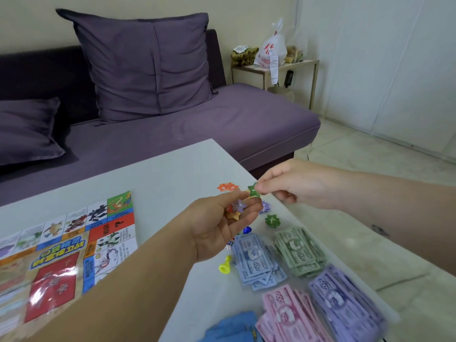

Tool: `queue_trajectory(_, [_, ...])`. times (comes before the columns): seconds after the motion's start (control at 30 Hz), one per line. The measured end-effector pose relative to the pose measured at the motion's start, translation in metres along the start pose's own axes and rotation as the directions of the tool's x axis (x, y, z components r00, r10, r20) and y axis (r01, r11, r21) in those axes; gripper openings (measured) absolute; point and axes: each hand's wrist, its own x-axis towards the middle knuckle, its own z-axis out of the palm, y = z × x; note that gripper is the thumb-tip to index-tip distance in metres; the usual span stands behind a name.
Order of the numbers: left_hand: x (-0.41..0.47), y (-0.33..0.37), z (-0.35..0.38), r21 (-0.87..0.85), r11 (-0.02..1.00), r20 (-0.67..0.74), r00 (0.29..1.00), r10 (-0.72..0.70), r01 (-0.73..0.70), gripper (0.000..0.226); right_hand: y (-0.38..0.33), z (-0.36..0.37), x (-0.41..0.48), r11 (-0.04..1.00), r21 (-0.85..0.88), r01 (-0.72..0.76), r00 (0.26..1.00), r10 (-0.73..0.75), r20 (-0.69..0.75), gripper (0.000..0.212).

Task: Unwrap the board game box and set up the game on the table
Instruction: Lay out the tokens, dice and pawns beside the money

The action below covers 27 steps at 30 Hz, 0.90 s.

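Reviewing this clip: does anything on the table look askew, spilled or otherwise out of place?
Minor things only. The yellow pawn lies tipped on its side beside the blue banknote pile, whose notes are fanned unevenly. The purple banknote pile sits right at the right edge of the table. Nothing looks damaged.

The pale table (pixel 172 166) before me carries the unfolded game board (pixel 66 255), stacks of paper money (pixel 298 253), star tokens (pixel 272 220), a yellow pawn (pixel 225 265) and a die (pixel 228 246).
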Motion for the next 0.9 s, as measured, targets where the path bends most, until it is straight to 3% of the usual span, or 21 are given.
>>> queue_trajectory(0.07, [-0.001,0.001,0.000,-0.032,0.999,-0.026,1.000,-0.013,0.012,0.019,0.006,-0.008,-0.002,1.000,-0.015,-0.026,0.999,0.026,-0.021,0.008])
queue_trajectory(0.33, [0.004,-0.005,-0.005,0.042,0.999,-0.054,0.999,-0.003,0.005,0.031,0.032,-0.005,0.001,0.912,-0.411,0.014,0.997,-0.043,-0.061,0.012])
queue_trajectory(0.43, [0.008,-0.007,-0.005,0.081,0.997,-0.035,0.999,0.007,-0.004,0.028,0.024,-0.001,0.002,0.950,-0.308,0.060,0.994,-0.083,-0.064,0.021])
queue_trajectory(0.57, [0.013,-0.010,-0.002,0.130,0.992,0.004,1.000,-0.003,0.003,0.027,0.014,0.014,0.004,0.969,-0.221,0.111,0.992,-0.093,0.091,0.019])
queue_trajectory(0.77, [0.014,-0.003,-0.005,0.053,0.999,-0.070,0.998,-0.003,0.007,0.019,0.015,0.006,0.021,0.999,-0.046,0.011,0.999,-0.012,-0.037,0.004])
queue_trajectory(0.9, [0.012,0.002,-0.011,-0.028,1.000,-0.109,0.994,-0.011,0.008,0.028,0.023,0.001,0.027,0.975,-0.218,0.035,0.995,-0.055,-0.086,0.006])
